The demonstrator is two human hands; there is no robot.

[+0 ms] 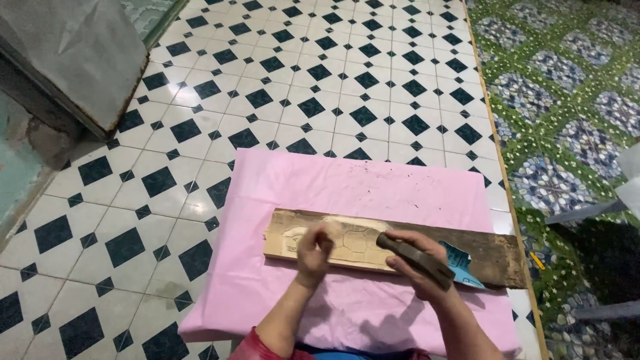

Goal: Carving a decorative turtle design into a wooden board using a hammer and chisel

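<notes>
Left hand [315, 248] fisted on the carved wooden plank [347, 243], what it grips can't be told. Right hand [419, 261] wrapped tight around a dark mallet [413, 256]. Plank lies on pink cloth [353, 187] over tiled floor [300, 80].

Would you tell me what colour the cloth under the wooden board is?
The cloth is plain pink, seen best in the head view, beneath the wooden board.

A glossy white tiled floor with dark navy diamond insets [320, 87] fills most of the view. At three o'clock lies a green floral-patterned floor covering with blue-grey pebble medallions [567, 100], edged by a thin tan strip [490, 113]. At ten o'clock stands a grey metal panel with a rusted lower edge [80, 47]; a worn pale teal wall [17, 173] sits at nine o'clock.
</notes>
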